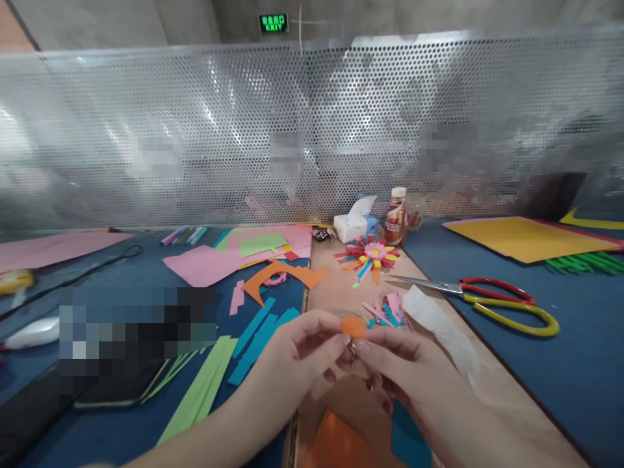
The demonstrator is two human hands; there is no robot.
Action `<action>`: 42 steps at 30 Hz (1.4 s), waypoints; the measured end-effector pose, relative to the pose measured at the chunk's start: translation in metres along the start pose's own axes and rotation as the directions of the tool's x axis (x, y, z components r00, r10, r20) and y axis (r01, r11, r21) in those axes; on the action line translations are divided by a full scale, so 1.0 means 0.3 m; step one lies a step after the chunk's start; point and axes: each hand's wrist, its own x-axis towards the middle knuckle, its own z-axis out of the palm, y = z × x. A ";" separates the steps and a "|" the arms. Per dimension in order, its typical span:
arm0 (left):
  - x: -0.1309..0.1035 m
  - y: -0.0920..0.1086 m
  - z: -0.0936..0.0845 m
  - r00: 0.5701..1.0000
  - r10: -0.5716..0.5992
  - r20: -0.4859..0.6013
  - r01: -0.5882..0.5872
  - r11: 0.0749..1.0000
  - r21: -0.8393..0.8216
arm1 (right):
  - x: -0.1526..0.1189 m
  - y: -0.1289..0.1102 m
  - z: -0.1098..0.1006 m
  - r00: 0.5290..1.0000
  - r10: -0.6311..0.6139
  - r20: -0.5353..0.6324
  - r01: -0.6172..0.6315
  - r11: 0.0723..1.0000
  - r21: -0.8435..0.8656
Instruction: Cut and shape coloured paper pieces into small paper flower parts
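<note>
Between the fingertips of both hands is a small orange piece of paper (353, 327). My left hand (312, 348) pinches its left side, and my right hand (397, 364) pinches the right side. Below them on the wooden strip lie a larger orange sheet (334, 442) and a blue sheet (409, 439), partly hidden by my right hand. Just beyond my fingers sits a pile of pink and blue paper scraps (390, 311). A paper flower (375, 252) with red, yellow and blue strips rests farther back.
Scissors (480, 296) with red and yellow handles lie at right beside a crumpled white tissue (441, 328). A bottle (396, 218) and tissue pack (355, 227) stand at the back. Green strips (202, 387), blue strips (266, 338) and a phone (127, 380) lie left.
</note>
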 end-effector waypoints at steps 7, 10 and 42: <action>0.011 0.002 -0.009 0.994 -0.080 -0.069 0.076 0.995 -0.058 | 0.013 -0.009 -0.006 0.998 -0.033 0.050 0.029 0.997 0.077; 0.013 0.002 -0.009 0.994 -0.072 -0.077 0.069 0.997 -0.041 | 0.033 -0.012 -0.024 0.997 0.017 0.076 -0.019 0.999 0.027; 0.025 -0.009 -0.034 0.991 0.107 -0.085 -0.099 0.991 0.092 | 0.210 -0.330 -0.585 0.772 -0.556 0.308 0.234 -0.202 -0.951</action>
